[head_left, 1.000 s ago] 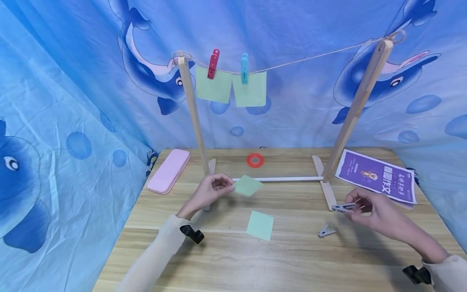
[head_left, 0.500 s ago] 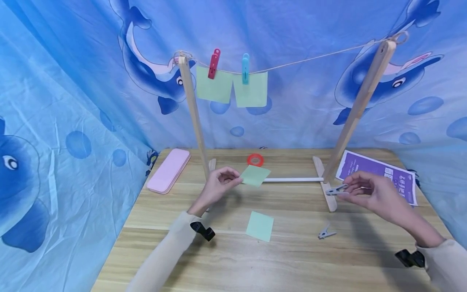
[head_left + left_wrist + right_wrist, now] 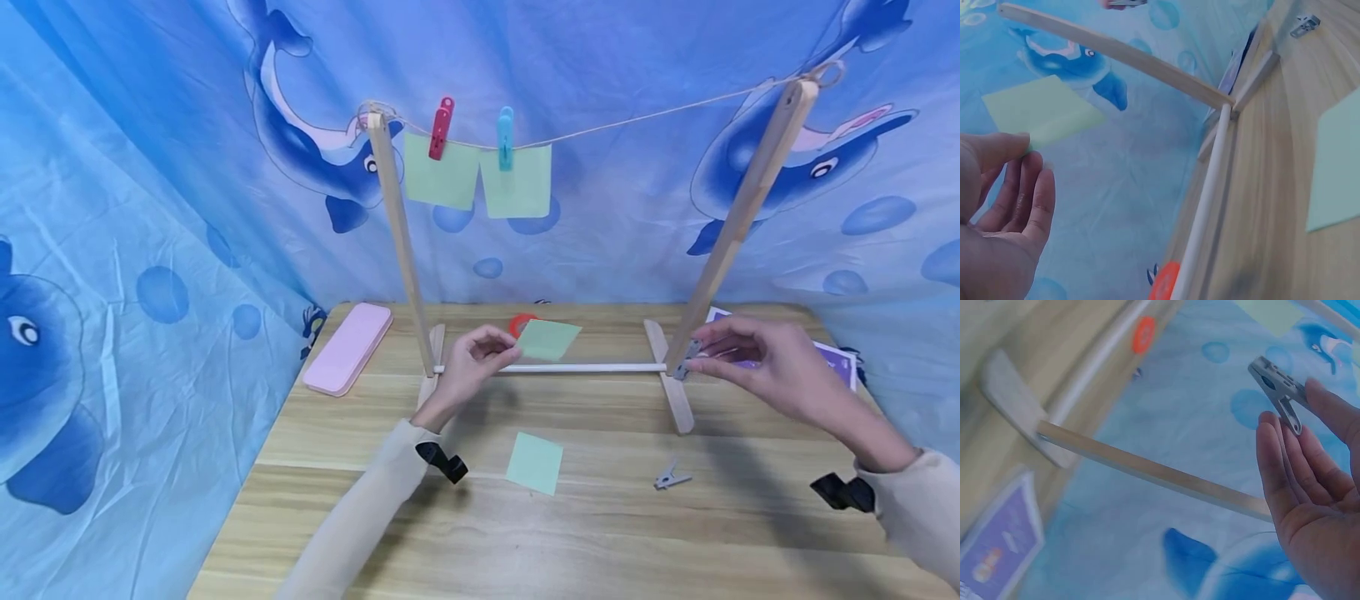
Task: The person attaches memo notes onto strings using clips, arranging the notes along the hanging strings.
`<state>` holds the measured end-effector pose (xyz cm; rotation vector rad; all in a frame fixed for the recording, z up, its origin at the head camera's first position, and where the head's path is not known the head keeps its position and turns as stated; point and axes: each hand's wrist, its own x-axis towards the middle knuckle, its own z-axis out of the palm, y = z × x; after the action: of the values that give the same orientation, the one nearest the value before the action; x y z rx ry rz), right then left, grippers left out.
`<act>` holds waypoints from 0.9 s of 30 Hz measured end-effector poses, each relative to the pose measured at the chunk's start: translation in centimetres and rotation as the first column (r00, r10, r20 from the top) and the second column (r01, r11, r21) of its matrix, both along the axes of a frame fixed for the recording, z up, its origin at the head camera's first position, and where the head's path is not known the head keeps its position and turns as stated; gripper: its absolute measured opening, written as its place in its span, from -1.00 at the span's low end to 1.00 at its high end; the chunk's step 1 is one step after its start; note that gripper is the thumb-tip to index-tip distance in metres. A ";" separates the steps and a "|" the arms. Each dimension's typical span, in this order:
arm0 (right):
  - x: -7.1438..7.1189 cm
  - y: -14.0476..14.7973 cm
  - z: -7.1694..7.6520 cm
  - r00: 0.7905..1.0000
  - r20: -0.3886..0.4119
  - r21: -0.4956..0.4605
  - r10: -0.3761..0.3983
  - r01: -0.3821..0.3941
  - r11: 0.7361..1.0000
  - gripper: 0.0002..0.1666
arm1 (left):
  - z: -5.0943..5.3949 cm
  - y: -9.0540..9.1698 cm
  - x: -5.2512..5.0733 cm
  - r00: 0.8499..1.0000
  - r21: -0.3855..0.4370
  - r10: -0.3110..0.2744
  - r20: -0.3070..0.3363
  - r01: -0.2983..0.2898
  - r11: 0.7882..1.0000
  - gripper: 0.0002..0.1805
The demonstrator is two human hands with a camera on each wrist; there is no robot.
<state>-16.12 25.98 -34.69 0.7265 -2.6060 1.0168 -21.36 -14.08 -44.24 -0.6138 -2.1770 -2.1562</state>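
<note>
My left hand [image 3: 476, 364] pinches a green paper square [image 3: 550, 340] by one corner, above the table and in front of the rack's white crossbar. In the left wrist view that paper [image 3: 1041, 112] sits between thumb and fingertips. My right hand [image 3: 780, 367] holds a grey clothespin [image 3: 687, 360] between thumb and fingers, near the foot of the right post. The right wrist view shows the clothespin [image 3: 1277, 387] with its handles between thumb and fingers. Two green papers [image 3: 439, 179] hang from the string [image 3: 622, 123], under a red clothespin [image 3: 441, 129] and a blue clothespin [image 3: 506, 140].
Another green paper square [image 3: 535, 463] and a grey clothespin [image 3: 671, 477] lie on the table [image 3: 480, 542]. Wooden posts [image 3: 397, 225] carry the string. A pink case [image 3: 348, 348] is at left; red tape [image 3: 519, 325] and a purple booklet [image 3: 838, 363] are partly hidden.
Both hands have risen away from the table's front. The left hand has carried the paper to the right; the right hand has moved a little left, and its clothespin has turned more upright.
</note>
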 end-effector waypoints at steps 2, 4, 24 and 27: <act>0.0 -0.2 1.4 1.000 0.009 0.003 -0.026 0.026 1.000 -0.63 | 0.2 0.5 -0.2 1.000 0.011 -0.011 0.001 0.011 1.000 -0.81; -0.2 -0.4 2.9 0.999 0.025 -0.009 -0.046 0.047 0.999 -0.63 | 0.5 1.0 -0.3 1.000 0.025 -0.019 0.003 0.019 0.999 -0.81; -3.6 -4.8 12.2 0.977 -0.213 0.073 0.010 0.005 0.997 -0.65 | 4.0 4.8 -2.5 1.000 0.200 0.002 0.019 -0.006 0.980 -0.85; -3.8 -5.6 13.2 0.973 -0.231 0.085 0.016 0.004 0.996 -0.69 | 4.9 5.5 -2.7 0.999 0.243 0.009 0.032 -0.016 0.970 -0.84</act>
<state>-19.96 20.40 -21.46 0.8202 -2.4576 0.7754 -24.11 -8.62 -39.39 -0.5532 -1.8789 -2.3895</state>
